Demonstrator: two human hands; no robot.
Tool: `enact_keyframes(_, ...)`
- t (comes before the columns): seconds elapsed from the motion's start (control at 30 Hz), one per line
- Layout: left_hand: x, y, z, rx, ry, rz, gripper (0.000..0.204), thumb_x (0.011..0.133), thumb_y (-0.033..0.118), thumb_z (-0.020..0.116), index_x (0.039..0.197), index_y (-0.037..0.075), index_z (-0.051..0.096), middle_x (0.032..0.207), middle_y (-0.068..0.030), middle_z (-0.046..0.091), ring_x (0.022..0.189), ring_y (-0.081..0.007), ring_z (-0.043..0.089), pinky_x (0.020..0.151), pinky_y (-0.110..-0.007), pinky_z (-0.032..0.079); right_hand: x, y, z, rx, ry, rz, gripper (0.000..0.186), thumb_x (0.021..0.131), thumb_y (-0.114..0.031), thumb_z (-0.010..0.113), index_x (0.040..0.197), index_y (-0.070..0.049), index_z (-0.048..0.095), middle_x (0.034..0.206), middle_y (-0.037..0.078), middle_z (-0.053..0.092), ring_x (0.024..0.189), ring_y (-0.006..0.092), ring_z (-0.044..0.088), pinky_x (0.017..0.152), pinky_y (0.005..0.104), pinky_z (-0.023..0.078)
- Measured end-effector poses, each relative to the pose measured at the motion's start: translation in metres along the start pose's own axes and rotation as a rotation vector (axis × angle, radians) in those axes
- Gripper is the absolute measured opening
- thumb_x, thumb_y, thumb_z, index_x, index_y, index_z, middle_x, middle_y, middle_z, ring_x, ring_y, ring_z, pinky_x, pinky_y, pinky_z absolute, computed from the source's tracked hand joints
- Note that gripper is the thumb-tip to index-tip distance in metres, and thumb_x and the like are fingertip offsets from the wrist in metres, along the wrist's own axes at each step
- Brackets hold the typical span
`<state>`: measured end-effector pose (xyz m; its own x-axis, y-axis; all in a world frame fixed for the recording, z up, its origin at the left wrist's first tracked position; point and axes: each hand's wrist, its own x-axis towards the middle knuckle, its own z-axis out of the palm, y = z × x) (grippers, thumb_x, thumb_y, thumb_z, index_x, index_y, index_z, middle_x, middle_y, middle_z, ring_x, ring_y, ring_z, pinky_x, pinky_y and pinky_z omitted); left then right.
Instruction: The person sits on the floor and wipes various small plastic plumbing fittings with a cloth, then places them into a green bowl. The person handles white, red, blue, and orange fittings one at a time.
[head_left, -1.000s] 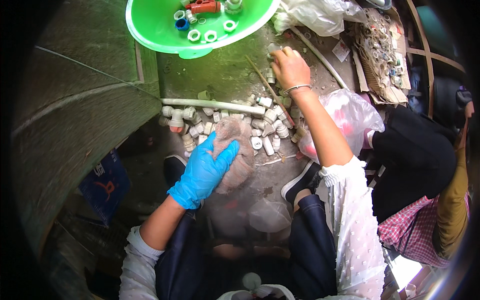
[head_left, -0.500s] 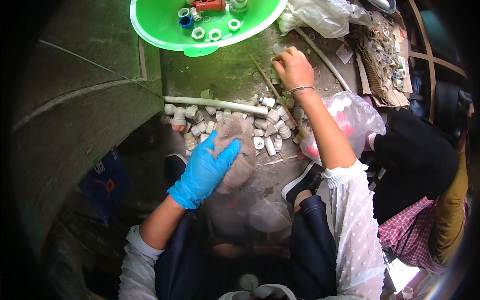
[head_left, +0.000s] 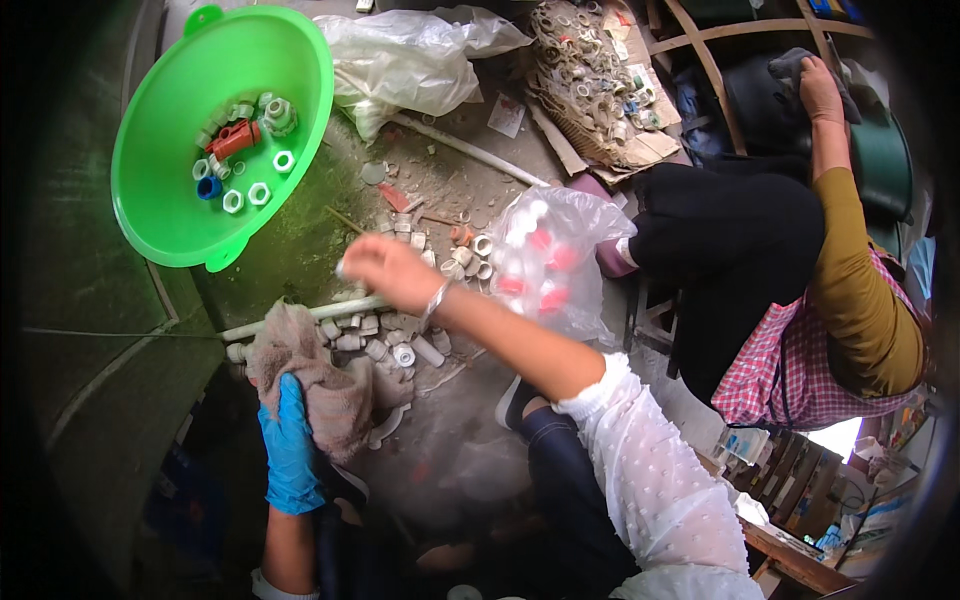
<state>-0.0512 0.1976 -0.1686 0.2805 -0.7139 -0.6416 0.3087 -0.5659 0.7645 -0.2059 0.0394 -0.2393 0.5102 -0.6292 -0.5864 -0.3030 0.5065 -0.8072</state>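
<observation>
My left hand (head_left: pixel 288 440), in a blue glove, is closed on a greyish-pink rag (head_left: pixel 318 385) that hangs bunched above the floor. My bare right hand (head_left: pixel 395 272), a bangle at its wrist, is held over the floor with its fingers curled together. A whitish bit shows at its fingertips, too small and blurred to name. Below that hand, a heap of white pipe fittings (head_left: pixel 375 347) lies along a white pipe (head_left: pixel 285 316). More fittings and an orange piece (head_left: pixel 461 235) lie beyond it. The rag hides part of the heap.
At far left stands a green basin (head_left: pixel 150 215) holding white nuts, a blue ring and a red fitting. A clear bag (head_left: pixel 560 262) with pink and white pieces lies right of the heap. Beyond are a plastic sack (head_left: pixel 400 65) and cardboard (head_left: pixel 650 150) with parts. A co-worker (head_left: pixel 750 230) sits at right.
The view has turned to the right, bringing the whole basin and more of the co-worker into sight. My right hand has come back toward the heap and the rag. My left hand still grips the rag.
</observation>
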Motion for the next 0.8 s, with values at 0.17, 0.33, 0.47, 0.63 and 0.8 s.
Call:
enact_keyframes(0.17, -0.002, -0.009, 0.008, 0.313, 0.065, 0.172, 0.032, 0.095, 0.019, 0.042, 0.108, -0.005, 0.058, 0.118, -0.0127, 0.052, 0.103, -0.0198, 0.052, 0.090, -0.031, 0.040, -0.066, 0.001, 0.064, 0.071, -0.191, -0.222, 0.015, 0.090, -0.015, 0.050, 0.098, -0.002, 0.050, 0.091, 0.001, 0.047, 0.079, 0.0069, 0.043, 0.071, 0.0226, 0.039)
enact_keyframes(0.33, 0.006, -0.022, -0.017, 0.133, -0.069, -0.036, 0.036, 0.091, 0.013, 0.050, 0.123, -0.004, 0.047, 0.114, -0.0118, 0.057, 0.102, -0.0191, 0.054, 0.089, -0.031, 0.041, -0.085, -0.039, 0.041, 0.326, -0.565, -0.111, 0.013, 0.089, -0.013, 0.050, 0.097, -0.002, 0.051, 0.092, 0.001, 0.045, 0.081, 0.0075, 0.043, 0.073, 0.0237, 0.038)
enact_keyframes(0.47, 0.007, -0.033, -0.001, 0.092, -0.050, 0.154, 0.034, 0.091, 0.016, 0.051, 0.119, -0.004, 0.051, 0.111, -0.0108, 0.058, 0.100, -0.0173, 0.054, 0.088, -0.030, 0.042, -0.057, -0.106, 0.043, -0.150, -0.186, -0.736, 0.014, 0.084, -0.009, 0.056, 0.095, -0.002, 0.052, 0.090, 0.006, 0.047, 0.081, 0.0131, 0.051, 0.070, 0.0266, 0.044)
enact_keyframes(0.63, 0.010, -0.030, -0.004, 0.084, -0.054, -0.027, 0.035, 0.091, 0.017, 0.053, 0.118, -0.004, 0.051, 0.111, -0.0107, 0.058, 0.100, -0.0166, 0.054, 0.089, -0.030, 0.042, 0.004, -0.151, -0.002, -0.477, 0.066, -0.822, 0.041, 0.077, -0.015, 0.062, 0.115, -0.008, 0.050, 0.092, 0.015, 0.062, 0.074, 0.0244, 0.065, 0.069, 0.0331, 0.052)
enact_keyframes(0.8, 0.009, -0.035, -0.018, 0.043, -0.002, -0.005, 0.036, 0.091, 0.017, 0.054, 0.120, -0.005, 0.049, 0.113, -0.0112, 0.058, 0.101, -0.0171, 0.054, 0.090, -0.030, 0.042, 0.008, -0.096, -0.093, -0.395, 0.450, -0.580, 0.020, 0.085, -0.021, 0.060, 0.091, -0.003, 0.066, 0.074, 0.003, 0.065, 0.064, 0.0072, 0.059, 0.058, 0.0215, 0.046)
